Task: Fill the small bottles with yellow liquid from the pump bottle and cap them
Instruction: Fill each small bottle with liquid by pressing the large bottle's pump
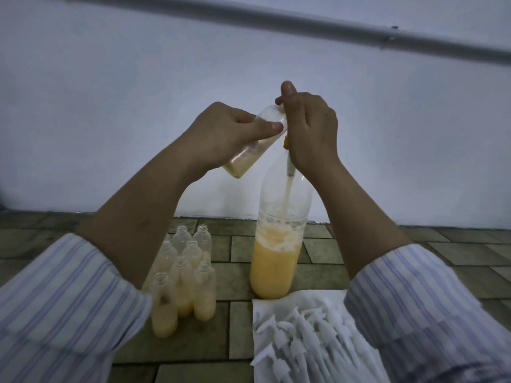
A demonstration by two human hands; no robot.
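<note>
While pressing down on the pump bottle (276, 261) with right hand (309, 131), tilting a part-filled small bottle (254, 145) in left hand (224, 134) at the spout; below, partly filled uncapped bottles (185, 277), caps (309, 335) untouched

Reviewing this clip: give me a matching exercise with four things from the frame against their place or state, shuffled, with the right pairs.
Things:
1. small bottle
2. pump bottle
3. cluster of small bottles
4. white pump caps

States:
A. standing uncapped on the floor
B. tilted in the left hand
C. lying on white paper
D. upright, right hand on its top

Pairs: 1-B, 2-D, 3-A, 4-C
</note>
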